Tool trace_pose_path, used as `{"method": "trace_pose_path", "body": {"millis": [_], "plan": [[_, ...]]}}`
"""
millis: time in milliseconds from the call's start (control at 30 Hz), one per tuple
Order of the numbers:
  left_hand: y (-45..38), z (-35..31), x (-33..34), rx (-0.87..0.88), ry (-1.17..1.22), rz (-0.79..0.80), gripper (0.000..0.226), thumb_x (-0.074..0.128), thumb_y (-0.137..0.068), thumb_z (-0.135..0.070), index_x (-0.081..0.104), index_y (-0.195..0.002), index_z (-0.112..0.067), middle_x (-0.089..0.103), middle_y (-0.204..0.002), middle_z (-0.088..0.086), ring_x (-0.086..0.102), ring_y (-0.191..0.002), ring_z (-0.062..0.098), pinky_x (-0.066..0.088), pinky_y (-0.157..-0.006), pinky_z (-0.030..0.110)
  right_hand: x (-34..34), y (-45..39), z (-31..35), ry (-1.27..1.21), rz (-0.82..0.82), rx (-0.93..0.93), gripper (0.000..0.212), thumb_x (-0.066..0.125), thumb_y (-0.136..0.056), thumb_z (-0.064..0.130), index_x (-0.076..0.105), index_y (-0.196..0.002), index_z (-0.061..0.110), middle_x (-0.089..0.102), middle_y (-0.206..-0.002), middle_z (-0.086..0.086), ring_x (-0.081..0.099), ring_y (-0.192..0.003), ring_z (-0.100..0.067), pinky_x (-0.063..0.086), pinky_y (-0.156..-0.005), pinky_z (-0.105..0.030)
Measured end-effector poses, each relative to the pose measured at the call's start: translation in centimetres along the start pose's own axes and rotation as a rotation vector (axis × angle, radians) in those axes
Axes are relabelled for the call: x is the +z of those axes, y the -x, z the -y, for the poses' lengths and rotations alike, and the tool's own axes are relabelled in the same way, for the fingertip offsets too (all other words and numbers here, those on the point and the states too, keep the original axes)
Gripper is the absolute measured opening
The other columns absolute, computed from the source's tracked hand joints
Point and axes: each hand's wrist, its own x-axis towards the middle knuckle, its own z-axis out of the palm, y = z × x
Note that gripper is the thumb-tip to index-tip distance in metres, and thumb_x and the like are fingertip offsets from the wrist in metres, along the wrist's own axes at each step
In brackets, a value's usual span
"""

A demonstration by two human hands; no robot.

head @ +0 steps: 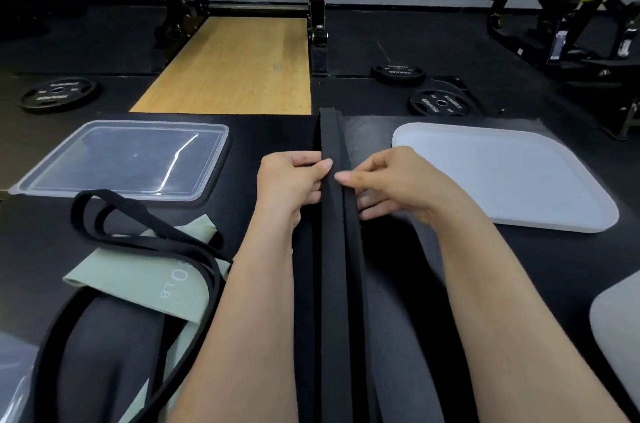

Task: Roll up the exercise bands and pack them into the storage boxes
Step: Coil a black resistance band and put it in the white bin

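Three exercise bands show on the black mat. One long black band (pixel 334 215) lies stretched out flat, doubled so its two strands run side by side; its long axis runs straight from the mat's near edge to its far edge, along the middle, and the far looped end points at the wooden platform (pixel 232 66). A second, thinner black loop band (pixel 152 232) lies loosely coiled toward the near left corner, draped over a third, pale green flat band (pixel 138 280) printed with "LB" lettering.

Of the storage pieces, one clear plastic box (pixel 214 135) sits at the far left of the mat, and one white lid or tray (pixel 519 180) at the far right. Partial pieces show at the near right edge (pixel 616 329) and the near left corner (pixel 14 370); what they are cannot be told.

Three weight plates lie on the floor beyond: one on the left (pixel 57 94) and two on the right (pixel 398 71) (pixel 440 103).

Both forearms reach forward, roughly parallel, on either side of the long band. The left hand (pixel 291 180) pinches the band's left edge, thumb on top and fingers (pixel 311 196) curled beneath. The right hand (pixel 391 180) mirrors it, thumb tip pressing the right strand from above, the curled fingers (pixel 370 203) tucked against its side. The two thumbs nearly meet over the band.
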Motion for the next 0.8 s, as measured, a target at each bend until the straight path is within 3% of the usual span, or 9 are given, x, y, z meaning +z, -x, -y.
{"method": "trace_pose_path", "body": {"millis": [100,267,367,467,567,667,733,800], "plan": [[-0.6,0.0,0.3,0.019,-0.042,-0.061,0.026,0.071,-0.082,-0.012,0.067,-0.107,-0.007,0.071,-0.090,0.011,0.068,-0.077,0.021,0.053,-0.057,0.023,0.5,0.0,0.0,0.051,0.038,0.020,0.030,0.076,-0.077,0.016,0.057,-0.092,-0.001,0.070,-0.087,-0.019,0.072,-0.071,-0.025,0.059,-0.057,-0.029],[-0.6,-0.3,0.4,0.041,-0.059,-0.033,0.029,0.070,-0.084,-0.020,0.066,-0.111,-0.010,0.070,-0.095,0.010,0.068,-0.080,0.020,0.057,-0.061,0.023,1.0,-0.7,-0.4,-0.001,-0.094,-0.027,0.020,0.078,-0.075,0.007,0.058,-0.081,0.005,0.067,-0.077,-0.011,0.069,-0.062,-0.018,0.056,-0.055,-0.026],[-0.2,-0.1,0.0,0.026,-0.079,0.010,0.028,0.067,-0.085,-0.026,0.067,-0.109,-0.010,0.071,-0.097,0.010,0.071,-0.085,0.023,0.059,-0.070,0.031,1.4,-1.0,-0.7,-0.033,-0.215,-0.070,0.021,0.078,-0.076,0.010,0.057,-0.076,0.014,0.065,-0.073,-0.004,0.064,-0.059,-0.009,0.053,-0.053,-0.022],[0.4,0.2,-0.5,-0.017,-0.143,0.113,0.030,0.066,-0.086,-0.024,0.066,-0.112,-0.008,0.072,-0.097,0.011,0.071,-0.084,0.022,0.059,-0.070,0.031,1.7,-1.8,-1.2,-0.097,-0.338,-0.113,0.020,0.079,-0.075,0.017,0.059,-0.078,0.020,0.069,-0.076,0.000,0.068,-0.072,-0.014,0.057,-0.068,-0.030],[0.9,0.2,-0.8,-0.087,-0.153,0.235,0.038,0.067,-0.085,-0.019,0.061,-0.119,-0.005,0.072,-0.093,0.010,0.071,-0.073,0.014,0.058,-0.061,0.026,1.8,-2.3,-1.6,-0.088,-0.426,-0.135,0.025,0.080,-0.073,0.027,0.063,-0.090,0.020,0.072,-0.081,0.001,0.069,-0.083,-0.017,0.056,-0.083,-0.039],[1.1,0.2,-0.8,-0.103,-0.127,0.245,0.038,0.067,-0.085,-0.013,0.058,-0.119,0.002,0.068,-0.062,-0.002,0.062,-0.047,0.003,0.050,-0.046,0.018,2.1,-2.2,-1.7,-0.040,-0.436,-0.149,0.027,0.077,-0.076,0.029,0.065,-0.097,0.018,0.072,-0.083,0.003,0.067,-0.081,-0.014,0.056,-0.083,-0.036],[0.9,0.3,-0.7,-0.078,-0.116,0.196,0.034,0.068,-0.084,-0.010,0.058,-0.115,0.002,0.057,-0.045,-0.009,0.053,-0.035,0.000,0.043,-0.040,0.014,2.0,-2.0,-1.5,-0.021,-0.388,-0.155,0.015,0.074,-0.080,0.030,0.065,-0.090,0.021,0.072,-0.081,0.003,0.068,-0.081,-0.014,0.056,-0.080,-0.033],[0.8,0.2,-0.7,-0.050,-0.111,0.146,0.033,0.071,-0.082,-0.011,0.061,-0.112,-0.001,0.065,-0.059,-0.003,0.062,-0.047,0.003,0.050,-0.045,0.018,1.8,-1.6,-1.2,-0.004,-0.303,-0.147,0.009,0.069,-0.085,0.030,0.065,-0.081,0.023,0.071,-0.079,0.003,0.069,-0.079,-0.014,0.056,-0.073,-0.028]]}}
